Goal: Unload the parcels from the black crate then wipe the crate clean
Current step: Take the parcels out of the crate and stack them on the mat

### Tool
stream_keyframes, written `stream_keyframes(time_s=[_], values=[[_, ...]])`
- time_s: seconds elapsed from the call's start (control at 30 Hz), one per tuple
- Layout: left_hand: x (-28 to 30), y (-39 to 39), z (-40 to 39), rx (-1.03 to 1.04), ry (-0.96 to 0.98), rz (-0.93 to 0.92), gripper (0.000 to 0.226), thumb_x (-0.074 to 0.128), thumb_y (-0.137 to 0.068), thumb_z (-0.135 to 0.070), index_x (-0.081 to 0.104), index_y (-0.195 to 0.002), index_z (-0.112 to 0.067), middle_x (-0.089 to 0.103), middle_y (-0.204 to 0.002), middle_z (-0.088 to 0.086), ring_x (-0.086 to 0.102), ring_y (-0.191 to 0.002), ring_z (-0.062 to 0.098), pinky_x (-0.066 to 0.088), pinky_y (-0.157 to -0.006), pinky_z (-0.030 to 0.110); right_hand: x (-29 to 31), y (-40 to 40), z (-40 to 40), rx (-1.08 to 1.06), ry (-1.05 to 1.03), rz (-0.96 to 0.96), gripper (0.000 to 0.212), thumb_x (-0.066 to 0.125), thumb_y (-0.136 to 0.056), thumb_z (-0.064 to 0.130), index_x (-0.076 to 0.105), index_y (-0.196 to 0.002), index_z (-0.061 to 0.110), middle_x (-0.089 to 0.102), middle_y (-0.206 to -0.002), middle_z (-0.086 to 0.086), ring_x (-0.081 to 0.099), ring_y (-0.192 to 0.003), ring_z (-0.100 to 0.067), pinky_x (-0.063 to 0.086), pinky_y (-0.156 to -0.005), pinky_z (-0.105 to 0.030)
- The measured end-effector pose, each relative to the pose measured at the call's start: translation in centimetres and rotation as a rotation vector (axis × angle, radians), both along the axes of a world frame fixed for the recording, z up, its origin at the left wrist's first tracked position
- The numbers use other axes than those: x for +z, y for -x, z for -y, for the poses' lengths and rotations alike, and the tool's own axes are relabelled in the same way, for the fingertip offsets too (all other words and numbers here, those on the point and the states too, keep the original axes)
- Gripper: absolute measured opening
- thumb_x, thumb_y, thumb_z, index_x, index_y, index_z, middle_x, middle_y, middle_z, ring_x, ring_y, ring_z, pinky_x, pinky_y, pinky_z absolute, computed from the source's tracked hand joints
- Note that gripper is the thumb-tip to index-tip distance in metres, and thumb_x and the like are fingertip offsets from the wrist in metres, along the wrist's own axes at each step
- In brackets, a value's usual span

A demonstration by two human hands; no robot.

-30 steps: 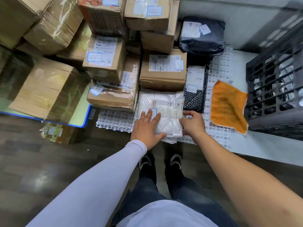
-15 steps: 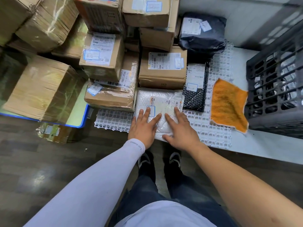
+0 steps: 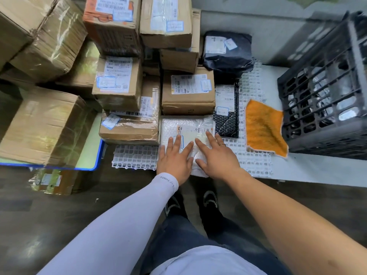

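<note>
Hands lie flat with fingers spread, left hand (image 3: 174, 160) and right hand (image 3: 215, 158), on the white bubble-wrap parcel (image 3: 186, 132), the right having quit its edge grip, so it seems placed while the black plastic crate (image 3: 325, 100) at right still holds parcels.

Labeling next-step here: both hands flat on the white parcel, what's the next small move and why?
Probably lift both hands off the white parcel and reach right to the black crate: left hand and right hand lie flat, the parcel rests down, and wrapped items still show through the crate.
</note>
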State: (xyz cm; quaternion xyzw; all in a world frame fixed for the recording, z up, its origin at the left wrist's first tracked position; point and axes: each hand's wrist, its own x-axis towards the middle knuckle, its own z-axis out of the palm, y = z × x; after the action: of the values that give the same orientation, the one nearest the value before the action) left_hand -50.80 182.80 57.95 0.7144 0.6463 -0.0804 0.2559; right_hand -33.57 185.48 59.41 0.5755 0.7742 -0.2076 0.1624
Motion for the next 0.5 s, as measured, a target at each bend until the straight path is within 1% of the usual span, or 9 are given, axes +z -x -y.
stream_keyframes(time_s=[0.17,0.33,0.5], values=[[2.8,-2.0,-2.3,-0.036,-0.103,0.017,0.058,0.028,-0.109,-0.05,0.01,-0.164,-0.042,-0.007,-0.174,0.003,-0.009,-0.16,0.027,0.0,-0.128,0.047,3.3,-2.3,-2.4,-0.018,-0.101,0.011,0.066,0.037,-0.105,0.057,0.008,-0.163,0.041,-0.007,-0.173,-0.005,-0.002,-0.159,-0.033,0.026,-0.122,-0.056],[5.8,-5.5,-4.5,0.001,-0.2,0.005,0.057,0.028,-0.109,-0.053,0.012,-0.163,-0.044,-0.004,-0.174,0.004,-0.006,-0.16,0.028,0.005,-0.128,0.049,6.3,-5.9,-5.2,-0.023,-0.191,-0.021,0.064,0.035,-0.106,0.056,0.01,-0.163,0.04,-0.004,-0.173,-0.004,-0.002,-0.159,-0.032,0.018,-0.125,-0.056],[8.6,-10.1,-6.2,0.079,-0.273,-0.045,0.057,0.031,-0.108,-0.054,0.018,-0.162,-0.044,0.007,-0.173,0.008,0.001,-0.159,0.031,0.011,-0.126,0.052,9.7,-10.3,-7.3,0.038,-0.253,-0.049,0.065,0.035,-0.106,0.057,0.009,-0.163,0.041,-0.005,-0.173,-0.006,-0.002,-0.159,-0.033,0.013,-0.126,-0.058]])
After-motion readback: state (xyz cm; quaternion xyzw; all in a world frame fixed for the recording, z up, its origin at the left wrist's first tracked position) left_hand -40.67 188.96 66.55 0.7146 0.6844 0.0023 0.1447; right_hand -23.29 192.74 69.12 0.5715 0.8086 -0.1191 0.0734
